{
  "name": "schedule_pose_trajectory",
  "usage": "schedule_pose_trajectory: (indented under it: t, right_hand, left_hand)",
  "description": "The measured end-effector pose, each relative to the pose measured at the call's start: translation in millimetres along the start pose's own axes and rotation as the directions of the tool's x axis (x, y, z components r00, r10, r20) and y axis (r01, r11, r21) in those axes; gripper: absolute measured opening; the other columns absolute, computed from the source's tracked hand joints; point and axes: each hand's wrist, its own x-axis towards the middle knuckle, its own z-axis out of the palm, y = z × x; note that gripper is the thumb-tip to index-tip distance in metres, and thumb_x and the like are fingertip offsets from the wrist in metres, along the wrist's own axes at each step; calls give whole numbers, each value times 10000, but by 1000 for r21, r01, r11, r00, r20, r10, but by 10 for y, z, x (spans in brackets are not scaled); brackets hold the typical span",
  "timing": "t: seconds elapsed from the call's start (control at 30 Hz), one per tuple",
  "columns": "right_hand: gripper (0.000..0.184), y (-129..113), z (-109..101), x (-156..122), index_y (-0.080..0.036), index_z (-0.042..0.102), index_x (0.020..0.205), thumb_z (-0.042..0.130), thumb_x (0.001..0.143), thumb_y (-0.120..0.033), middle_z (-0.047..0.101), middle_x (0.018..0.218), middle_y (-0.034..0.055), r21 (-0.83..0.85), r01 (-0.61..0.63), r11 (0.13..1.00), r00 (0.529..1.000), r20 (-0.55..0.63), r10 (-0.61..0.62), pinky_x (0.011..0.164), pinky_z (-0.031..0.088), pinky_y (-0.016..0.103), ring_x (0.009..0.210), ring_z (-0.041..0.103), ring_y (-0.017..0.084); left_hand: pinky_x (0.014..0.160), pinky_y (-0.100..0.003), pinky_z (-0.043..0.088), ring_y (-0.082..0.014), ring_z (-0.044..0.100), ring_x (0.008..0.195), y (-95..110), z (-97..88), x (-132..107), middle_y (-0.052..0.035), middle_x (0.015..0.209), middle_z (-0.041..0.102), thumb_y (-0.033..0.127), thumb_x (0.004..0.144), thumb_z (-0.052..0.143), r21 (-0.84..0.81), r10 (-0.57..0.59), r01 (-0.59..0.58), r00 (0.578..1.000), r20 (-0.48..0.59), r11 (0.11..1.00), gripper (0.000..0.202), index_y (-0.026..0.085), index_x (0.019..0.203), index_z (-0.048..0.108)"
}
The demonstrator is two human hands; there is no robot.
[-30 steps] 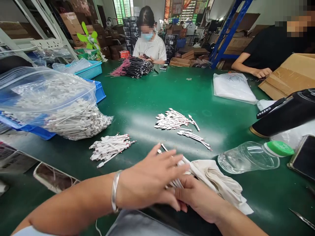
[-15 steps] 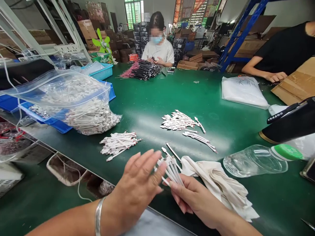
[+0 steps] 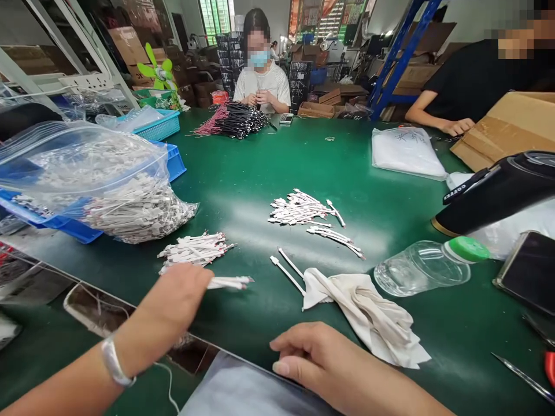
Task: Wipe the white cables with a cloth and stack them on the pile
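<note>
Green desk [image 3: 260, 167]: left hand [image 3: 171, 303], fingers pressed together, pins a white-tabbed cable bundle [image 3: 229, 282] just beyond the grip, beside a cable pile [image 3: 195, 251]; right hand [image 3: 314, 358], loosely curled and empty, lies near a crumpled cloth [image 3: 359, 312].

Our green bench [image 3: 277, 173] is carrying three loose piles of white-tipped cables [image 3: 301, 209], with two single cables [image 3: 286, 271] lying just beside a crumpled cream cloth [image 3: 359, 309]. A clear bottle with a green cap [image 3: 422, 268] is lying on its side near a phone [image 3: 531, 271], while a bulging zip bag [image 3: 130, 214] is slumping over a blue tray [image 3: 73, 228].
</note>
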Motion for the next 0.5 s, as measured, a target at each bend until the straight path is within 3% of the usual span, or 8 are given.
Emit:
schedule_pose_trajectory:
  t: [0.03,0.1,0.2,0.33,0.4,0.5]
  right_hand:
    - [209,-4,-17,-35,-229,656,940,518,853,-361,611,788,0,-131,27,991,998,-57,-35,619,412,227,680,542,125]
    - [182,8,-78,-94,-230,655,869,481,873,-283,621,805,15,-382,29,924,979,-173,-103,649,411,256,720,560,149]
    - [208,98,-225,-153,-208,628,808,435,884,-216,611,793,46,-629,-133,766,901,-399,-171,652,406,301,719,556,185]
    - [217,299,-359,-227,-197,615,803,415,886,-194,585,746,53,-701,-344,625,776,-587,-231,649,404,333,707,533,209]
    - [218,399,-340,-262,-189,620,862,406,894,-216,583,768,62,-716,-373,590,738,-614,-280,651,411,341,712,528,215]
    - [252,544,-257,-272,-159,583,1057,414,902,-263,588,880,98,-720,-414,556,665,-657,-356,668,425,343,788,528,233]
  left_hand:
    - [701,-381,408,-227,520,695,-97,19,-1,-67,716,580,144,864,375,51,-35,38,998,-54,998,219,167,783,578]
    - [807,-452,392,-281,548,871,-188,40,32,-121,932,618,222,864,421,108,-78,98,981,-176,989,199,157,940,593]
    - [830,-409,408,-259,541,970,-26,5,197,-119,1081,599,214,875,412,38,64,-58,982,-177,998,248,173,1063,569]
    - [808,-339,419,-199,546,920,437,-33,591,-99,997,618,99,865,395,-27,338,-340,939,-62,940,249,162,1019,581]
    - [764,-337,422,-207,543,895,593,3,802,-105,950,617,74,858,399,16,413,-413,911,-18,911,234,139,987,583]
    - [662,-324,411,-218,541,798,664,86,1040,-106,830,606,47,838,414,78,467,-468,884,29,880,192,120,843,591]
